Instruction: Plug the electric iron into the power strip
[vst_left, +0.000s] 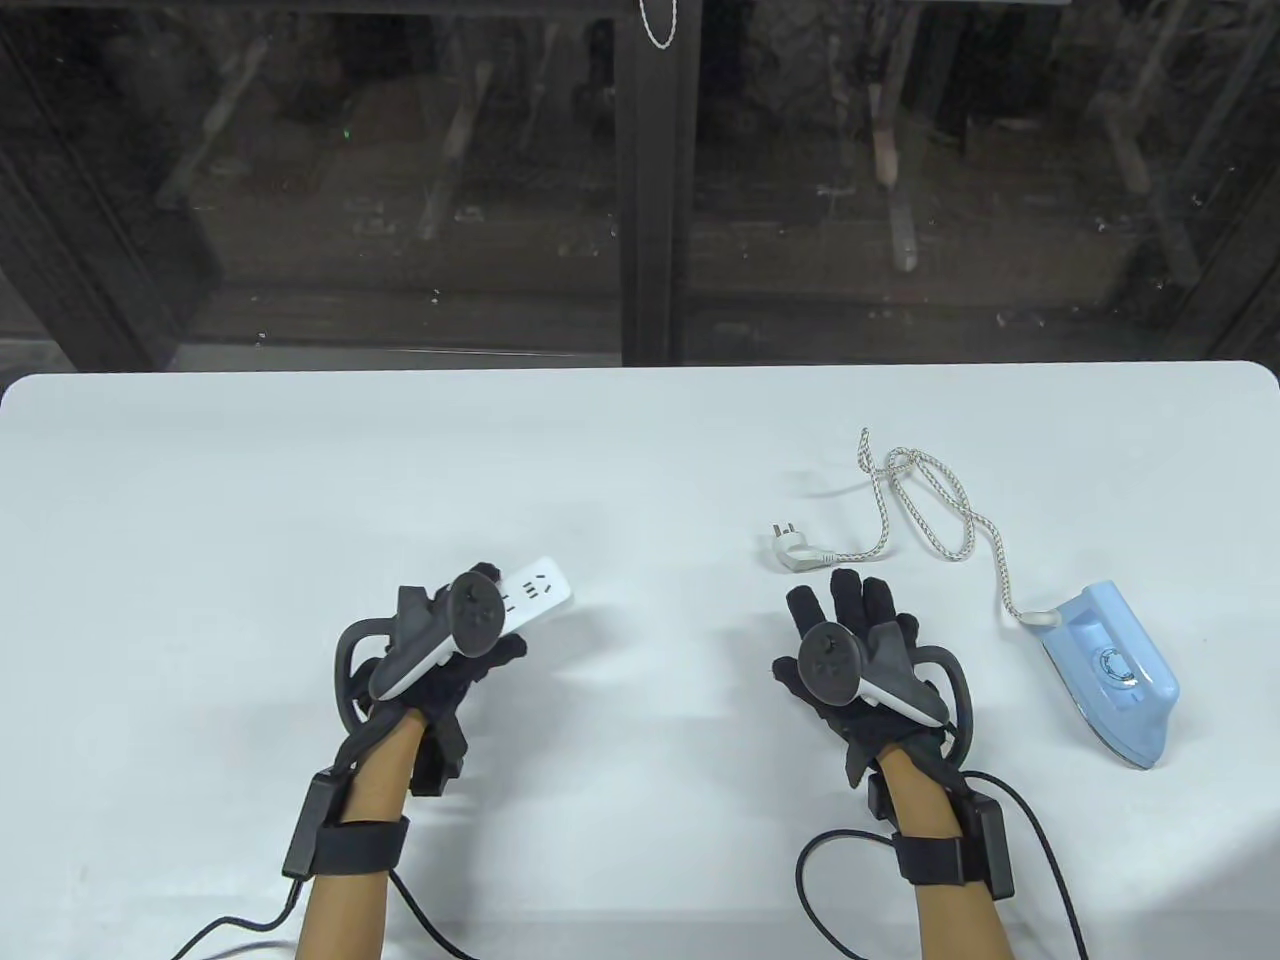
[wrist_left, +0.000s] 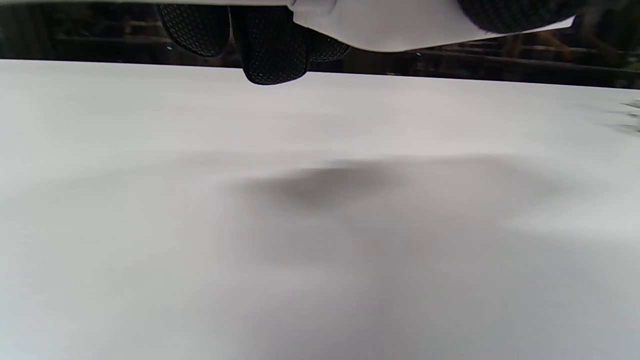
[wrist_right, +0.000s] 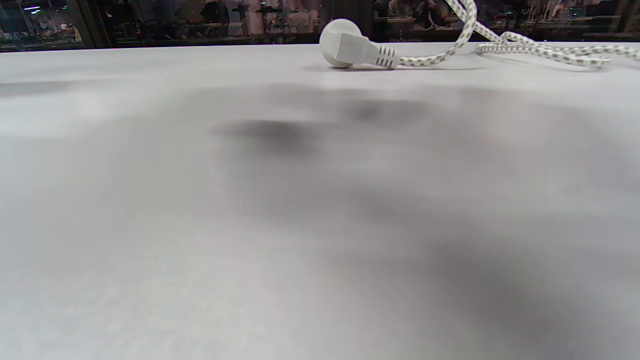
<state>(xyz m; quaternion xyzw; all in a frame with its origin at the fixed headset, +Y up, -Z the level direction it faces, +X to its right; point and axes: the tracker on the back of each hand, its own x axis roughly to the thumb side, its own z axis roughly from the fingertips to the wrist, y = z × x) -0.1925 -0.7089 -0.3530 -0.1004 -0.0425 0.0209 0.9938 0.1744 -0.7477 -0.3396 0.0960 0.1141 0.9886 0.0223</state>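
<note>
Strip (vst_left: 535, 590) placement: the left hand (vst_left: 440, 650) grasps the white power strip and holds it raised off the table (vst_left: 200, 500), socket face up and slanted toward the middle. In the left wrist view the fingertips (wrist_left: 272, 50) curl under the strip's pale underside (wrist_left: 380, 25), with its shadow on the surface below. This grip probably keeps the sockets exposed so the other hand can insert from above.

Plug (vst_left: 795, 552) placement: it lies on the table just beyond the right hand (vst_left: 850, 650), prongs pointing away from the person. The right hand is released, fingers spread and holding nothing; the right wrist view shows no fingers, only the plug (wrist_right: 350, 50) ahead. The hand appears staged for a reach to the plug.

Materials and shapes:
- Strip: smooth white plastic bar with rounded corners.
- Plug: white moulded plastic, round head, ribbed strain relief.
- Cord (vst_left: 935, 500): braided fabric, white with dark flecks, looped loosely between plug and iron.
- Iron (vst_left: 1110, 680): light blue glossy shell, pointed sole, central dial, resting flat at the right.
- Gloves: black, dotted grip texture.
</note>
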